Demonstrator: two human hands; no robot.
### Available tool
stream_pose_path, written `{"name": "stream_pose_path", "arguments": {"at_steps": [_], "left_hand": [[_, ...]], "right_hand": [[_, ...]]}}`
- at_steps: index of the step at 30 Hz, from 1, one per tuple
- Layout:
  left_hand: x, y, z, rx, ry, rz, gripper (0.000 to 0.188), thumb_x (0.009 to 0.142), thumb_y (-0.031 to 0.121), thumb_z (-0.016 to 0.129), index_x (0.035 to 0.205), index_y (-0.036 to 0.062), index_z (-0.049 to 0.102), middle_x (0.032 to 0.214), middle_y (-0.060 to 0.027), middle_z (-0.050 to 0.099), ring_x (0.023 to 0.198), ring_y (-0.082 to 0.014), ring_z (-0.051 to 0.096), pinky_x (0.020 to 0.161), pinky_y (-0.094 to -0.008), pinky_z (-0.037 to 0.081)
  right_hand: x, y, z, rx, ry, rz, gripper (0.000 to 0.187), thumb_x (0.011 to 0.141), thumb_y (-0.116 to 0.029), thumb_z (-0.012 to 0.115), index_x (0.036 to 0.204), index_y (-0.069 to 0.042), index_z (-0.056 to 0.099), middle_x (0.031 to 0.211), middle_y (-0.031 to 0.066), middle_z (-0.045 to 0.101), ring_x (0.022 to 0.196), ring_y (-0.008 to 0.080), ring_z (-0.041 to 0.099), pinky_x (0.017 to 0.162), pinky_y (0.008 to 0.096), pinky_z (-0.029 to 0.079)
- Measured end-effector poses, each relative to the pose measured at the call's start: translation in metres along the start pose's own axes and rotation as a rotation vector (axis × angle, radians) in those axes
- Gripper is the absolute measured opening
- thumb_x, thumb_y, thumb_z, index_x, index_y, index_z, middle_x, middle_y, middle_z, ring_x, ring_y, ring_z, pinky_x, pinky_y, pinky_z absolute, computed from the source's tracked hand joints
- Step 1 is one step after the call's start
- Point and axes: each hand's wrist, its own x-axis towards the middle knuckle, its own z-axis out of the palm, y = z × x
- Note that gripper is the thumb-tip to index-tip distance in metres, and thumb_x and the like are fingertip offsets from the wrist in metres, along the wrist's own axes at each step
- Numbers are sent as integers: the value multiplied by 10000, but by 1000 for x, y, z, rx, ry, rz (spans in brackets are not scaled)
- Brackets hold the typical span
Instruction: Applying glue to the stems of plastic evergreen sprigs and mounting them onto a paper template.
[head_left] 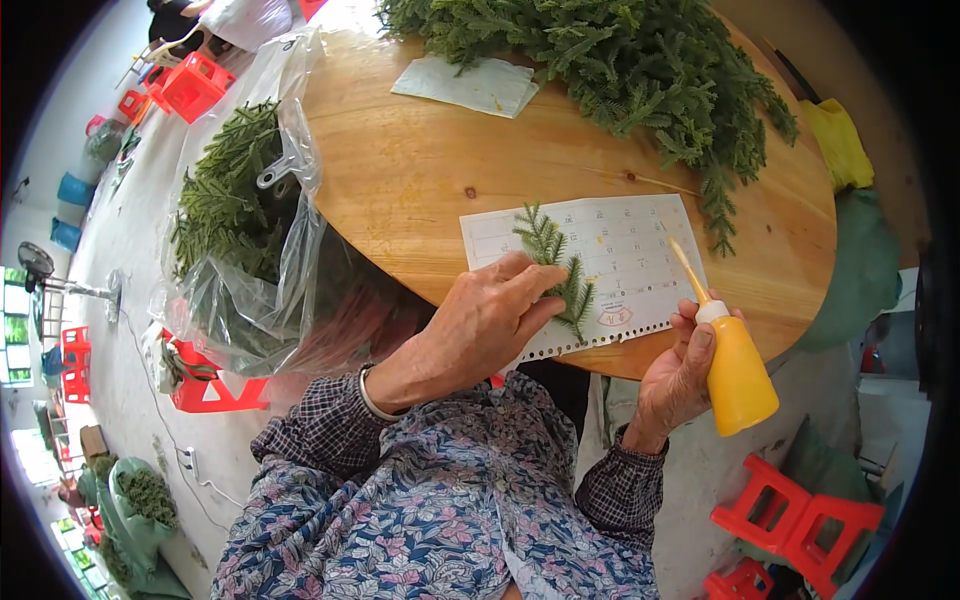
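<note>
My left hand (490, 315) is closed on a small green fir sprig (575, 300) above a printed calendar sheet (640, 235) at the table's near edge. The fingers hide part of the sprig's middle. In my right hand (680, 375) is a yellow squeeze bottle (740, 375) with a white collar and a long, thin yellowish nozzle. The nozzle points up and to the left over the right part of the sheet, apart from the sprig. A few small yellow spots mark the paper.
A large heap of green fir branches (620, 70) covers the far side of the wooden table (400, 190), beside a folded white paper (470, 85). To the left hangs a clear plastic bag (250, 310) with more greenery (235, 190). Red stools (790, 520) stand at lower right.
</note>
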Motion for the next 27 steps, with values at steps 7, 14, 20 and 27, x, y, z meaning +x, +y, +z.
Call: {"name": "stream_pose_path", "arguments": {"at_steps": [7,14,20,27], "left_hand": [[2,-7,0,221,111,121,256,796,112,714,1032,33,655,1110,-125,587,862,-225,559,690,-329,491],[2,-21,3,287,97,230,309,822,195,690,1084,42,629,1272,-124,540,1116,-282,509,877,-377,459],[3,-27,8,325,89,234,371,833,229,676,1135,29,601,1308,-111,535,1185,-297,495,928,-370,439],[4,-34,11,324,143,330,391,812,221,677,1132,17,582,1254,-109,525,1145,-275,523,882,-349,444]], "right_hand": [[1,0,0,-1,-31,1,467,830,-86,655,1245,-40,444,1132,192,592,864,244,644,739,296,542],[3,0,0,37,-47,-5,470,824,-91,658,1238,-45,442,1129,202,596,872,253,646,723,292,537],[-7,-13,12,136,-122,-13,463,822,-105,668,1218,-48,433,1111,214,599,868,268,650,716,293,538],[-13,-16,37,144,-392,29,482,813,-93,693,1204,-46,415,1110,218,586,869,285,658,730,300,547]]}}
